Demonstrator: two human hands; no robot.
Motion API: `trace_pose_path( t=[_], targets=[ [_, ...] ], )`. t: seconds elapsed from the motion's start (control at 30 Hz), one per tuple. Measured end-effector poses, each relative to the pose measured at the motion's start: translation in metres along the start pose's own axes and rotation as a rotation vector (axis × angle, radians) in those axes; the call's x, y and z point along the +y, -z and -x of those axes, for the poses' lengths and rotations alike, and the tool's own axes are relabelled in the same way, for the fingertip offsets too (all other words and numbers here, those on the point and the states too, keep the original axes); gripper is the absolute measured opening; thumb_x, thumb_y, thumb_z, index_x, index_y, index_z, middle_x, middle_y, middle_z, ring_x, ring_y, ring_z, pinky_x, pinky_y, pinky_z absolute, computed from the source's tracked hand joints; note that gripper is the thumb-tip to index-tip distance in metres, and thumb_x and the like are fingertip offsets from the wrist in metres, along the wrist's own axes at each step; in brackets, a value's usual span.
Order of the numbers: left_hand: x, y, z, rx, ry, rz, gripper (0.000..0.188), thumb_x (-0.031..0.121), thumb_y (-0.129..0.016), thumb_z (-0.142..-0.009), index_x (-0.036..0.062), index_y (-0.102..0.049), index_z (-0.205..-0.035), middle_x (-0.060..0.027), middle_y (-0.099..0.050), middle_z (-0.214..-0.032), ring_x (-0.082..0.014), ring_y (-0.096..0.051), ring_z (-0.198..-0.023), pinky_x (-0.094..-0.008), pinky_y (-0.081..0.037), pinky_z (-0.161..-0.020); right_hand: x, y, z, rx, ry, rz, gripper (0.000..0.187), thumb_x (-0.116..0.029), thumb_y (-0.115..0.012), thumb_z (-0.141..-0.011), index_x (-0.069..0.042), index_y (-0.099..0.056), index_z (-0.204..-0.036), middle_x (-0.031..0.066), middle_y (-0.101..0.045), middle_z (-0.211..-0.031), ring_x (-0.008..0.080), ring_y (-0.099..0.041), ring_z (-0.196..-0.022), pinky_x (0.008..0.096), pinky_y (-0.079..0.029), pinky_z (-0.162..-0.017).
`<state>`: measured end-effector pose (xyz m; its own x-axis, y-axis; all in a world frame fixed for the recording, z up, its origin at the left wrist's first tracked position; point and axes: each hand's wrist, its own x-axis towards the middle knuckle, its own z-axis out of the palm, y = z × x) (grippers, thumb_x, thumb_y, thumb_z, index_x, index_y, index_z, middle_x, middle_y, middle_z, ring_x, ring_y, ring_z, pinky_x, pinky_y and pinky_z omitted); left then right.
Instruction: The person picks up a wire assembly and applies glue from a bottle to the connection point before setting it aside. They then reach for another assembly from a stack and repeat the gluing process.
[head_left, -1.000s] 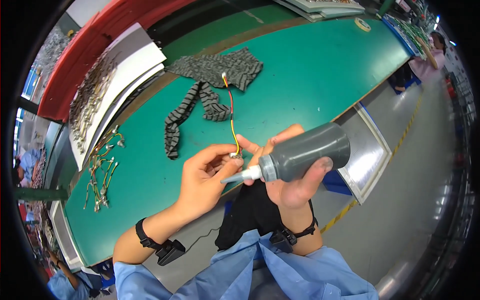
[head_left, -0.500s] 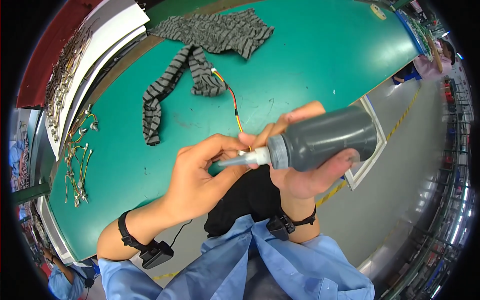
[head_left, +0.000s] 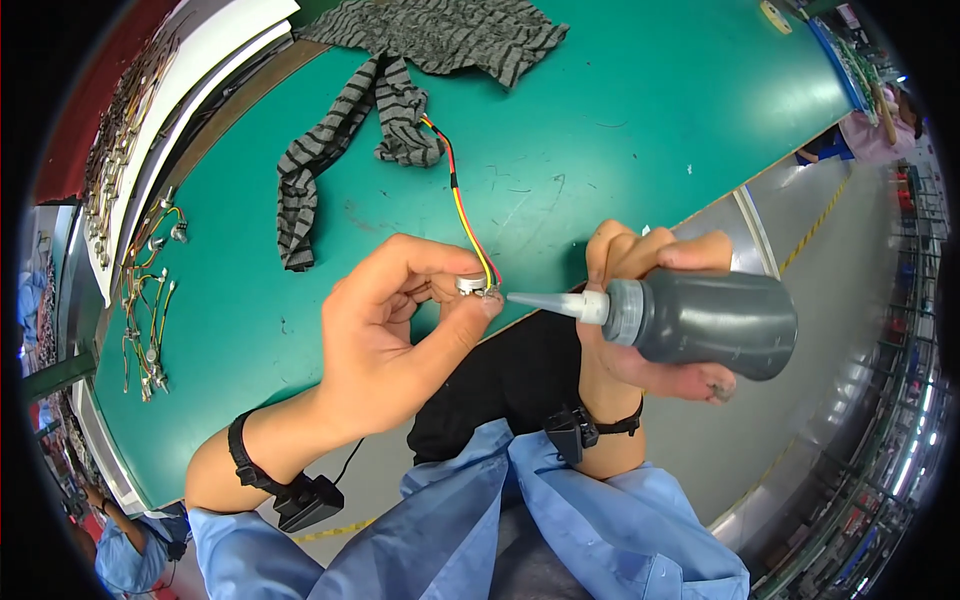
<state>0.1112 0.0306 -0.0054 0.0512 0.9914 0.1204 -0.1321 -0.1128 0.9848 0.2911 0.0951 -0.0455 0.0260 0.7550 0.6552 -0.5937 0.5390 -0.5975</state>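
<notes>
Between thumb and fingers, my left hand pinches a small round metal potentiometer. Red, yellow and black wires run from it up across the table toward a striped cloth. My right hand is wrapped around a dark grey squeeze bottle lying nearly level. Its tapered translucent nozzle points left, its tip just right of the potentiometer and my left thumb. A small gap seems to separate the tip from the wire joints.
A grey-and-black striped cloth lies on the green table. Several wired potentiometers lie at the left, beside white boards holding more. A tape roll is at the far right. Other people sit nearby.
My right hand has moved right with the bottle, drawing the nozzle out from across my left fingers. The potentiometer now shows in my left hand; the head view has shifted slightly.
</notes>
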Motion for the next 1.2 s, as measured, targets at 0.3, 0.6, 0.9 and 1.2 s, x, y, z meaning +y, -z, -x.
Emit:
trace_pose_path(
  t=[0.3, 0.6, 0.9, 1.2],
  targets=[
    [-0.0085, 0.0022, -0.0011, 0.058, -0.180, -0.227, 0.023, -0.010, -0.069, -0.073, -0.0021, -0.061, -0.094, -0.0033, -0.062, -0.073, -0.0063, -0.053, -0.058, -0.0205, -0.041, -0.051, 0.0024, -0.0072, 0.0015, 0.008, 0.047, 0.140, 0.083, -0.082, -0.049, -0.071, -0.005, -0.041, -0.099, 0.0019, -0.037, -0.056, 0.0121, -0.029, -0.047, 0.0298, -0.024, -0.050],
    [-0.0090, 0.0014, -0.0028, 0.082, -0.166, -0.243, 0.020, -0.007, -0.071, -0.070, -0.0018, -0.063, -0.087, -0.0036, -0.061, -0.068, -0.0064, -0.053, -0.051, -0.0194, -0.040, -0.044, 0.0037, -0.0051, 0.0005, 0.005, 0.051, 0.017, 0.077, -0.071, -0.059, -0.075, -0.001, -0.043, -0.102, 0.0096, -0.047, -0.059, 0.0142, -0.033, -0.040, 0.0300, -0.025, -0.042],
    [-0.0035, 0.0079, 0.0002, -0.032, -0.119, -0.262, 0.027, -0.011, -0.068, -0.072, -0.0051, -0.057, -0.095, -0.0084, -0.063, -0.081, -0.0086, -0.056, -0.062, -0.0207, -0.043, -0.053, 0.0033, -0.0053, 0.0008, -0.015, 0.071, 0.080, 0.076, -0.070, -0.058, -0.077, 0.000, -0.042, -0.102, 0.0103, -0.047, -0.058, 0.0143, -0.032, -0.040, 0.0298, -0.023, -0.040],
    [-0.0075, 0.0014, -0.0023, 0.086, -0.154, -0.225, 0.018, -0.006, -0.071, -0.070, -0.0031, -0.063, -0.086, -0.0039, -0.060, -0.066, -0.0060, -0.056, -0.051, -0.0189, -0.043, -0.044, 0.0036, -0.0049, 0.0001, -0.033, 0.088, 0.089, 0.074, -0.068, -0.058, -0.078, 0.000, -0.042, -0.102, 0.0098, -0.045, -0.055, 0.0147, -0.033, -0.039, 0.0300, -0.023, -0.039]
  ],
)
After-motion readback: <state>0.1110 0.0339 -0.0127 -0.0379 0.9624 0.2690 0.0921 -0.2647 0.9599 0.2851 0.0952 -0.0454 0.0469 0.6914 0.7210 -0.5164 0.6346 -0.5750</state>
